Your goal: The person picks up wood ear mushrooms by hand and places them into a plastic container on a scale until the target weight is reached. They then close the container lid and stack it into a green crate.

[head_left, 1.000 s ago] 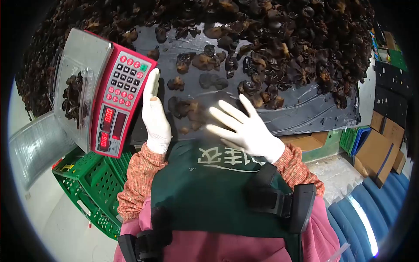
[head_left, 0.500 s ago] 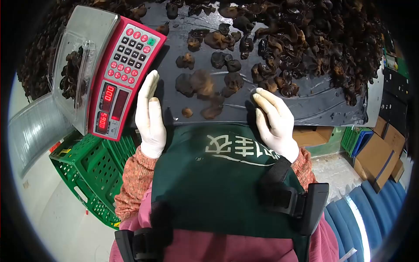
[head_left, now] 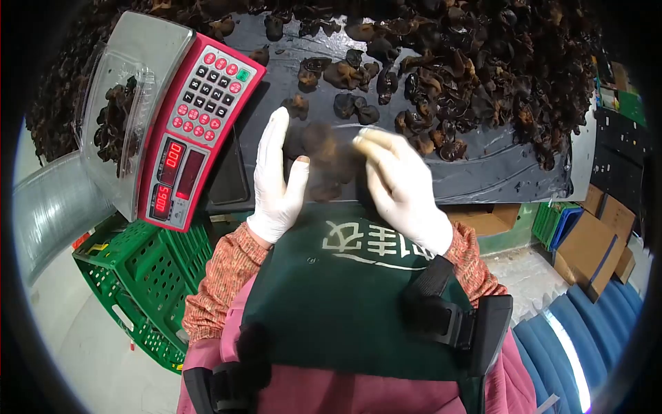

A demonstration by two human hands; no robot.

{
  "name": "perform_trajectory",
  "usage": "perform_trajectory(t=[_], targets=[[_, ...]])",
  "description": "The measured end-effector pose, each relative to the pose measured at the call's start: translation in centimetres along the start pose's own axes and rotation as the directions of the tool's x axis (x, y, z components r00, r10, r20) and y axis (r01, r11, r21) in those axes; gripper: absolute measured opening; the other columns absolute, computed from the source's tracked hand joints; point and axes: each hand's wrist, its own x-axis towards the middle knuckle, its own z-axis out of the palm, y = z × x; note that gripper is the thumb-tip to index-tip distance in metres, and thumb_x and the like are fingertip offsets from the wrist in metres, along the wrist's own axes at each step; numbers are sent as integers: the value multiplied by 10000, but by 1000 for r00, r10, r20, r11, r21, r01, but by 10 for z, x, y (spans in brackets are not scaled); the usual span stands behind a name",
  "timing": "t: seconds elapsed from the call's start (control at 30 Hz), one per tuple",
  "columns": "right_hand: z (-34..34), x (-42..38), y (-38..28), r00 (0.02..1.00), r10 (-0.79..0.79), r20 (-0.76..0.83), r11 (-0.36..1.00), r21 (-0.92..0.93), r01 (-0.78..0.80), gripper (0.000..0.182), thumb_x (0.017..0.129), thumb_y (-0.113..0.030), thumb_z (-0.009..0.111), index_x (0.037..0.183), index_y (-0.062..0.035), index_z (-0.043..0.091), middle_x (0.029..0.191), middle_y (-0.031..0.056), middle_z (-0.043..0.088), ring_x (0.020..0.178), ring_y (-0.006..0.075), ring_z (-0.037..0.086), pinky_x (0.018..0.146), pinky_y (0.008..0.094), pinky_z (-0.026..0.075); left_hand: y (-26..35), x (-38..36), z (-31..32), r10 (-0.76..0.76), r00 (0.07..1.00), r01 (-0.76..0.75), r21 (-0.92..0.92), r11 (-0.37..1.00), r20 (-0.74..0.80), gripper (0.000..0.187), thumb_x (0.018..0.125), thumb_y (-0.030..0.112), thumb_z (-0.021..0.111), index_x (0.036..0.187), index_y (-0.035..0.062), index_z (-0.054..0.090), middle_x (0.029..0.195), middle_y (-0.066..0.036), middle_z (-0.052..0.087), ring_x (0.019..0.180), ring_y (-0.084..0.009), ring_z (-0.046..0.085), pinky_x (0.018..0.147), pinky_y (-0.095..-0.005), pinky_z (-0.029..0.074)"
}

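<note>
My left hand (head_left: 276, 181), in a white glove, stands edge-on at the table with its fingers extended and thumb apart. Opposite it, my right hand (head_left: 400, 185), gloved too, is curved inward with the fingers stretched. Between the two palms lies a loose group of dark brown wood ear mushrooms (head_left: 323, 150), smeared by motion. Both hands border this group. Just beyond the fingertips are more wood ear pieces (head_left: 355, 107), lying singly and in small clumps on the black plastic sheet (head_left: 496, 181).
To the left stands a red scale (head_left: 200, 124) with lit digits. On its metal pan sits a clear plastic box (head_left: 141, 90) holding wood ears. A large heap of wood ears (head_left: 496, 69) covers the far right. Green crates (head_left: 138, 283) stand below left; cardboard boxes (head_left: 593, 241) lie at right.
Both hands have moved toward each other, the left one rightward and the right one leftward. The mushrooms between them are bunched closer together.
</note>
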Motion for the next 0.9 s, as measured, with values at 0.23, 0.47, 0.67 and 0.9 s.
perform_trajectory(t=[0.23, 0.47, 0.67, 0.9], targets=[[24, 32, 7, 993, -100, 66, 989, -98, 106, 434, 793, 2, 649, 1227, -12, 663, 1269, 156, 662, 1122, 348, 631, 933, 441, 514, -1, 21, 6, 59, 995, -57, 31, 998, -78, 612, 953, 77, 603, 1523, -55, 425, 1505, -254, 486, 1393, -387, 483, 1181, -456, 370], [17, 63, 13, 988, -15, -151, 966, -256, -25, 316, 837, -64, 728, 1150, -62, 689, 1063, 90, 662, 930, 277, 628, 806, 389, 511, -6, 18, 5, -37, 991, 14, -169, 985, -131, 405, 972, 14, 536, 1370, -36, 593, 1220, -167, 660, 1111, -284, 650, 1022, -382, 506], [24, 66, 17, 998, -34, 59, 919, -390, 55, 138, 837, -157, 729, 877, -88, 616, 923, 89, 574, 855, 272, 578, 737, 400, 454, -3, 35, 0, -14, 987, 1, -83, 997, -162, 438, 962, 23, 591, 1396, -31, 575, 1369, -205, 605, 1261, -338, 591, 1108, -411, 451], [-5, 15, 1, 995, 5, 97, 997, -76, 2, 126, 851, -121, 763, 966, -119, 711, 918, 20, 683, 815, 223, 638, 730, 370, 477, 4, 92, 4, 100, 992, -89, 134, 987, -75, 355, 930, 13, 623, 1285, -7, 614, 1253, -178, 618, 1174, -332, 601, 1035, -410, 468]])
